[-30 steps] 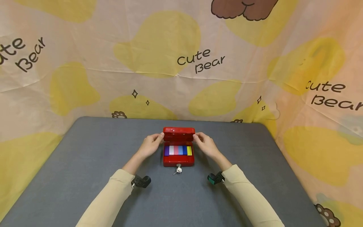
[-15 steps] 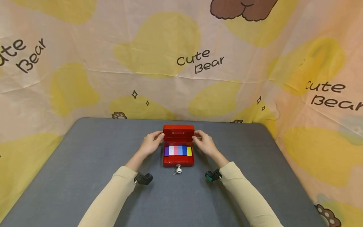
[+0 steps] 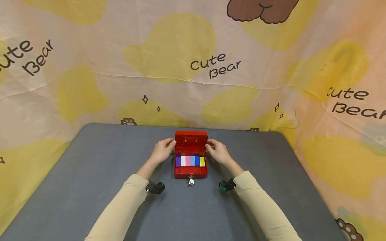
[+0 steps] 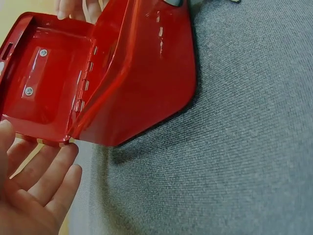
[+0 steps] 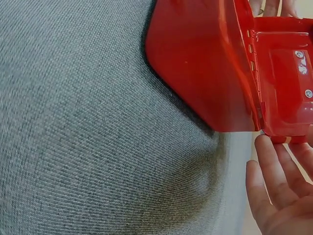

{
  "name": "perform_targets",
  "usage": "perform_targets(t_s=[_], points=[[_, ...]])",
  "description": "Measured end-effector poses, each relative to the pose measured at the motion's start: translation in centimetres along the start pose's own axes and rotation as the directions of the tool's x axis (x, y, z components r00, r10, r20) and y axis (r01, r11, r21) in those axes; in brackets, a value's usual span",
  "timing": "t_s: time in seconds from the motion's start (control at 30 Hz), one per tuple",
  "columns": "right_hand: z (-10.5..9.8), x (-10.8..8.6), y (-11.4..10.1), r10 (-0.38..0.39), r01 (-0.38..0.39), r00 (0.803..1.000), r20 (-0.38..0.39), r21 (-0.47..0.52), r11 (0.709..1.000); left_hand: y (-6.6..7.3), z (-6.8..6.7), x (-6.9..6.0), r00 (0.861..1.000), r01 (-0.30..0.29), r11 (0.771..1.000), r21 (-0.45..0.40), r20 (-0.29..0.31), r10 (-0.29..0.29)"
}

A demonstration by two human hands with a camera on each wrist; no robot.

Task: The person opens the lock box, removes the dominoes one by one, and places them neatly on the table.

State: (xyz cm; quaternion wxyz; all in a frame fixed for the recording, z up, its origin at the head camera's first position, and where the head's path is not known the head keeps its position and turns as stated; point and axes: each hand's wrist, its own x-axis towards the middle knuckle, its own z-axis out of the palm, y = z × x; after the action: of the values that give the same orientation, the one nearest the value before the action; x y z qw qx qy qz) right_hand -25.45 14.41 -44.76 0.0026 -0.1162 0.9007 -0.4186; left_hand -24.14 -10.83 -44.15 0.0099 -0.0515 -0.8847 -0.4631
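Apparently lid-opening: half-curled left hand at nine o'clock, right hand at three, pinch the lid; release calls for evenness.

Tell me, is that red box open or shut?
Open: the lid of the red box stands raised at the back, and coloured blocks show inside.

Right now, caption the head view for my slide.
Left fingers and right fingers hold the open lid of a red box, a multicoloured row of blocks inside, keys at its front.
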Motion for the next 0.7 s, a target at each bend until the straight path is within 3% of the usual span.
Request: perform_targets(t_s=[0.3,0.7], points=[[-0.03,-0.07,-0.11,0.01,-0.01,1.0,0.005,0.007,1.0,0.05,0.0,0.1,1.0,-0.004,1.0,-0.017,0.0,0.004],[0.0,-0.19,0.01,0.02,-0.02,1.0,0.022,0.016,1.0,-0.23,0.31,0.2,0.999,0.033,0.999,-0.011,0.004,-0.033]])
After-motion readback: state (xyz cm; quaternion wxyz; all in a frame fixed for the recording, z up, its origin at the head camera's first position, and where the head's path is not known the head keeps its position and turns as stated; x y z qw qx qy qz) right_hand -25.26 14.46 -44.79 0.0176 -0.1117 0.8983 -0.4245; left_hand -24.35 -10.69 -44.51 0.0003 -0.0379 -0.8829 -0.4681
